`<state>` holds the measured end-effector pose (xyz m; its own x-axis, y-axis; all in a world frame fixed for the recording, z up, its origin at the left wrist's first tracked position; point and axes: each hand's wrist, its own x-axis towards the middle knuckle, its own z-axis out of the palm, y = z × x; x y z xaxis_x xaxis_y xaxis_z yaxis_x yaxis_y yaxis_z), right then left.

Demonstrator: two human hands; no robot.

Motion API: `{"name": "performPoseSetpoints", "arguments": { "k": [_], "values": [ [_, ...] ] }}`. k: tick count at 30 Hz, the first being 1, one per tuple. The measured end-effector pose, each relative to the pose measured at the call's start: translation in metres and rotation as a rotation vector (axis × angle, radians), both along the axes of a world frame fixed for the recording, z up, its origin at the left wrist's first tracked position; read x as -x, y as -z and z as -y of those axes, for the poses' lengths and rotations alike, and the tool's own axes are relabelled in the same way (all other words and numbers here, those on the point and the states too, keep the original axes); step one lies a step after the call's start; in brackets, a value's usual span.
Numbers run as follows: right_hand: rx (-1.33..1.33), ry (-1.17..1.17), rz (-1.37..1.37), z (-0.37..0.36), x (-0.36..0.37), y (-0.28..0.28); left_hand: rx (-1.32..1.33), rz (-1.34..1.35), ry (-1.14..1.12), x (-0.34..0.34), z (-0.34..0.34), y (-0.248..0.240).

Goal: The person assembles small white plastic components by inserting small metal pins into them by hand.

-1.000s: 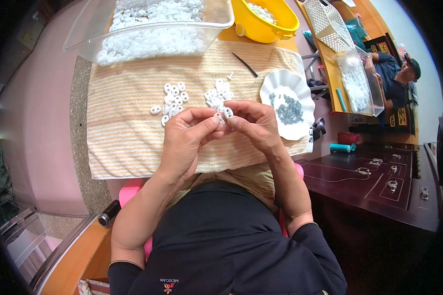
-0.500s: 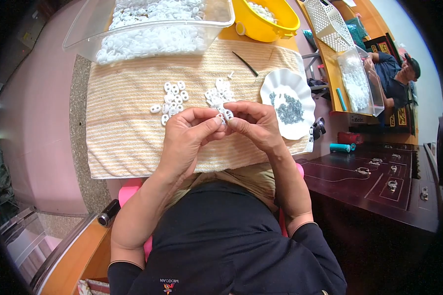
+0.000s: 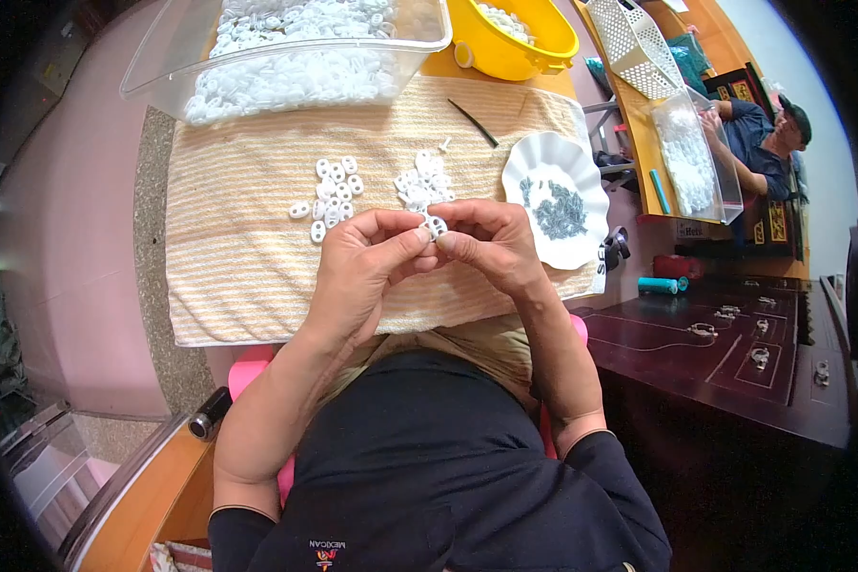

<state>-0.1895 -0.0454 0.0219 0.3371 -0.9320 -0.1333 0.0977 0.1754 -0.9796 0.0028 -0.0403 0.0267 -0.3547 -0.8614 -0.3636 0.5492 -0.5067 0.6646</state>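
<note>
Over the striped towel, my left hand point(image 3: 377, 250) and my right hand point(image 3: 491, 243) meet fingertip to fingertip. Both are closed in a pinch on a small white oval plastic piece with holes point(image 3: 436, 227). Fingertips cover part of it, so I cannot tell whether it is one piece or two pressed together. Just beyond my fingers lies a small heap of white plastic parts point(image 3: 423, 178). To the left, several two-holed white oval pieces point(image 3: 337, 191) lie in a loose cluster. Right of my right hand, a white scalloped plate point(image 3: 567, 253) holds small dark grey bits.
A clear bin point(image 3: 419, 52) of white parts stands at the back left, beside a yellow basin point(image 3: 520, 62). A thin black stick point(image 3: 474, 122) lies on the towel point(image 3: 248, 296). At the far right, another person point(image 3: 763, 143) sits by a second clear bin point(image 3: 730, 176).
The white parts between my fingertips have come closer together, and my right fingertips have shifted slightly left. The other person's head and arms have moved a little.
</note>
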Motion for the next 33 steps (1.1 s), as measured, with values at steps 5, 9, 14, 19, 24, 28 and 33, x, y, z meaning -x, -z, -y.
{"name": "performPoseSetpoints", "arguments": {
  "k": [5,9,14,19,24,28,33],
  "values": [
    [0.010,0.003,0.006,0.0001,-0.0001,0.0011,-0.009,-0.048,0.017,-0.0011,0.0008,0.0030],
    [0.012,0.003,0.021,-0.0001,0.0008,0.0024,-0.044,-0.070,0.031,-0.0014,0.0011,0.0018],
    [0.002,0.007,0.038,-0.0006,0.0013,0.0023,-0.058,-0.100,0.046,-0.0020,0.0014,0.0033],
    [0.016,0.016,0.069,-0.0022,-0.0002,-0.0021,-0.076,-0.134,0.066,-0.0024,0.0009,0.0044],
    [-0.007,0.017,0.129,-0.0051,-0.0007,-0.0010,-0.088,-0.170,0.076,-0.0027,-0.0005,0.0061],
    [-0.031,0.018,0.149,-0.0061,-0.0017,-0.0022,-0.075,-0.169,0.088,-0.0025,-0.0003,0.0058],
    [0.009,0.024,0.127,-0.0055,-0.0026,-0.0028,-0.061,-0.185,0.085,-0.0014,0.0001,0.0061]
  ]
}}
